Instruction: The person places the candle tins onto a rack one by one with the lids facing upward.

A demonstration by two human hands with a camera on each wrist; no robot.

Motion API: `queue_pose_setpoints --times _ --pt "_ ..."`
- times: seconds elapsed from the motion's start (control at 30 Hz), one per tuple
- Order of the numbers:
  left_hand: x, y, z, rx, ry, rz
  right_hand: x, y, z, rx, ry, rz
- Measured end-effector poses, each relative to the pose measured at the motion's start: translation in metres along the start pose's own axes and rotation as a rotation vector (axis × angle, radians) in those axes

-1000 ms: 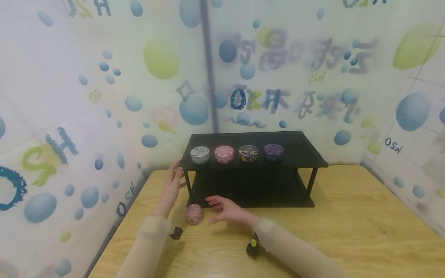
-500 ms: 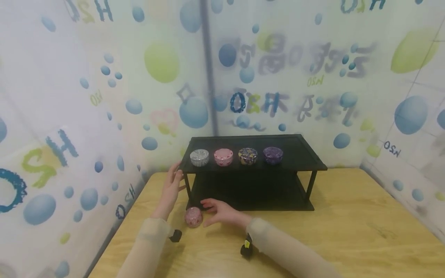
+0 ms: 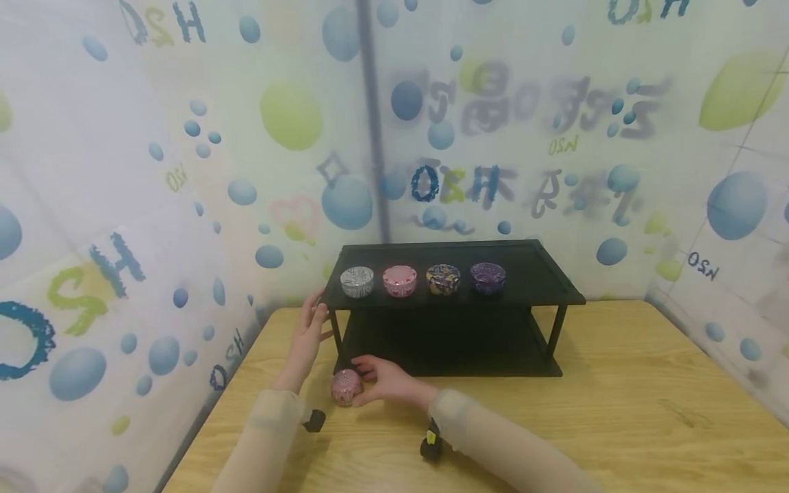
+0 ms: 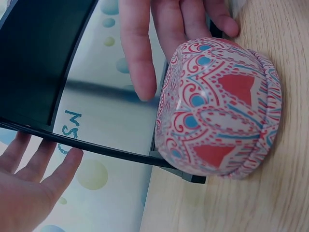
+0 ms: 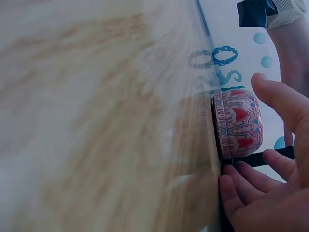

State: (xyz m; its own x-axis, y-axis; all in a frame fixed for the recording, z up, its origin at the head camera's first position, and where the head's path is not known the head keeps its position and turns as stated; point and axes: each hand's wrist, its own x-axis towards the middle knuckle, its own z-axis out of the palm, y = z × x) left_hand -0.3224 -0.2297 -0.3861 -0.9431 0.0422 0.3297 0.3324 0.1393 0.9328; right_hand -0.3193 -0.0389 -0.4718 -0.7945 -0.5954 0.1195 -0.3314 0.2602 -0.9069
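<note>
A small round tin (image 3: 346,387) with a pink, red and blue pattern sits on the table by the left front corner of a black two-tier rack (image 3: 524,277). My right hand (image 3: 393,383) is spread around the tin's right side, thumb in front and fingers behind. In the right wrist view the tin (image 5: 241,125) lies between thumb and fingers, with a gap at the thumb; finger contact is unclear. My left hand (image 3: 305,339) rests against the rack's upper left edge. Its extended fingers touch that edge in the left wrist view, where the tin (image 4: 217,111) looms large.
On the rack's top stand a grey-white tin (image 3: 357,282), a pink tin (image 3: 400,281), a dark multicoloured tin (image 3: 443,280) and a purple tin (image 3: 488,279) in a row. The wooden table (image 3: 635,383) meets patterned curtains at its back and left.
My right hand has moved left, from beside the pink patterned tin to around it. The left hand stays at the rack's edge. The view has shifted slightly.
</note>
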Motion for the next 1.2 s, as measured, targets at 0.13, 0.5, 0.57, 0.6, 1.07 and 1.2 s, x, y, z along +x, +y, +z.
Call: queue_pose_setpoints --times 0.13,0.5,0.57,0.6,1.07,1.2 --pt "0.003 -0.008 -0.001 -0.006 0.005 -0.006 0.001 -0.004 0.003 -0.029 0.003 0.012" --pt "0.01 -0.028 -0.003 0.026 0.036 0.027 0.007 0.001 0.01 -0.082 0.004 0.001" --pt "0.01 -0.028 -0.002 0.026 0.036 0.03 0.009 0.0 0.011 -0.086 0.0 -0.002" --pt "0.01 -0.028 -0.002 0.026 0.035 0.029 0.009 0.0 0.011 -0.092 -0.001 -0.005" --pt "-0.003 0.005 0.002 0.02 0.003 0.008 0.018 -0.005 0.014 -0.267 0.013 0.009" --pt "-0.004 0.006 0.002 0.022 -0.001 0.007 0.019 -0.006 0.016 -0.304 0.013 0.004"
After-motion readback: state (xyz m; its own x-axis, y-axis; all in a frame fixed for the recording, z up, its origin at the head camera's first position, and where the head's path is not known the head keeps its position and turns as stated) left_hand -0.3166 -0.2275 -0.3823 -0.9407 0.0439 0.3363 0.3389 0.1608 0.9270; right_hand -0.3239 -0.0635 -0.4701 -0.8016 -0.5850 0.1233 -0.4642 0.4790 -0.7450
